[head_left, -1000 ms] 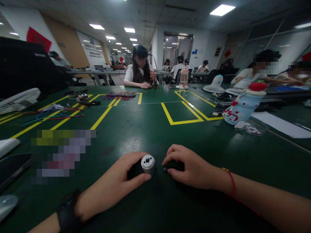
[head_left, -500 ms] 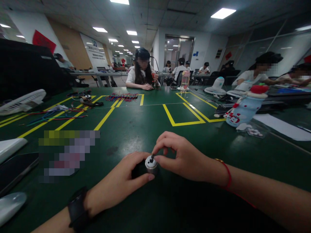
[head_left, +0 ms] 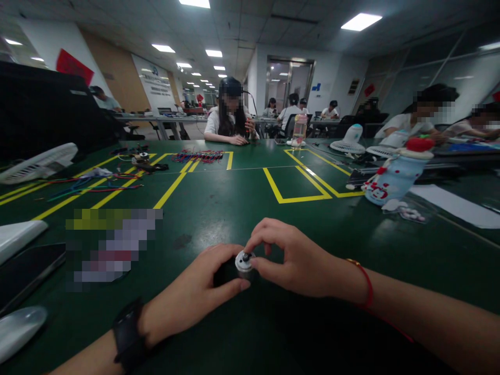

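Observation:
A small metal cylinder, which looks like a motor (head_left: 244,263), stands upright on the green table, its pale round top marked by dark holes. My left hand (head_left: 199,284) holds it from the left, thumb in front and fingers behind. At the top's centre sits a small dark metal piece (head_left: 246,255). My right hand (head_left: 285,255) has its index fingertip and thumb closed around this piece, close against the motor's top. The fingertips partly cover the piece, so its exact kind cannot be made out.
Bundled wires (head_left: 199,156) and loose cables (head_left: 94,185) lie beyond on the left. A blue bottle (head_left: 396,177) stands at the right beside a white sheet (head_left: 453,203). Left of my arm are a phone (head_left: 31,271) and a mouse (head_left: 21,333). A person (head_left: 230,114) sits opposite.
My right fingertips have come down a little, and the dark piece sits lower on the motor's top. My left hand still holds the motor. The view has shifted slightly.

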The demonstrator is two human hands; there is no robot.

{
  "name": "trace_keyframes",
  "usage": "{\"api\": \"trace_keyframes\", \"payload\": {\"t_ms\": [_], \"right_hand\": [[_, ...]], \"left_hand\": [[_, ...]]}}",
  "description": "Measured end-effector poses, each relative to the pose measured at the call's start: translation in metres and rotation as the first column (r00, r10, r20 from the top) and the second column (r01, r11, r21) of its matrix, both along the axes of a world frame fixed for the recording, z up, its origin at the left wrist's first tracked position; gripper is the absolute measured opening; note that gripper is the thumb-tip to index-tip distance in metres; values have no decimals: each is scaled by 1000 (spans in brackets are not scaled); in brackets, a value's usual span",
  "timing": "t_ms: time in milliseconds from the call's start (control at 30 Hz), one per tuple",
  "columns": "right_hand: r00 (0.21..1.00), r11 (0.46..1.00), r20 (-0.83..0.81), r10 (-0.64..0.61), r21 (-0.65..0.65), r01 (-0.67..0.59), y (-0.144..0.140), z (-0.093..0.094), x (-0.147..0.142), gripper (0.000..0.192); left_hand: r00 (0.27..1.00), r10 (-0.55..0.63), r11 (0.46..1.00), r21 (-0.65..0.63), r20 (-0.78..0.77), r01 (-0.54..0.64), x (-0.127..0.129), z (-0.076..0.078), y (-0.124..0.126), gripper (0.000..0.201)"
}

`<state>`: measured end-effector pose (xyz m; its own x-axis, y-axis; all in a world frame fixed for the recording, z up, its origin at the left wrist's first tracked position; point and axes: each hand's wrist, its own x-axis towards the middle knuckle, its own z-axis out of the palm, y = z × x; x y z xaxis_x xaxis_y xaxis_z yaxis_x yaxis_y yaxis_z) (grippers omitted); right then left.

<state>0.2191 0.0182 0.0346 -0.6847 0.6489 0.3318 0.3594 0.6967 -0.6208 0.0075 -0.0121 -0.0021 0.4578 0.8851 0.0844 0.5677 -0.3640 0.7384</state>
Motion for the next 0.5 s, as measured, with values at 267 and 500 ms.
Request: {"api": "trace_keyframes", "payload": {"t_ms": [267,500], "right_hand": [[999,997,-36,-39,-67,37,4,-3,14,14],[988,982,-33,-152,-115,147,7,-13,27,10]], "left_hand": [[1000,-7,1000,10,1,7,1,2,-1,30],[1000,-4,1000,17,-19,4,0,1,0,31]]}}
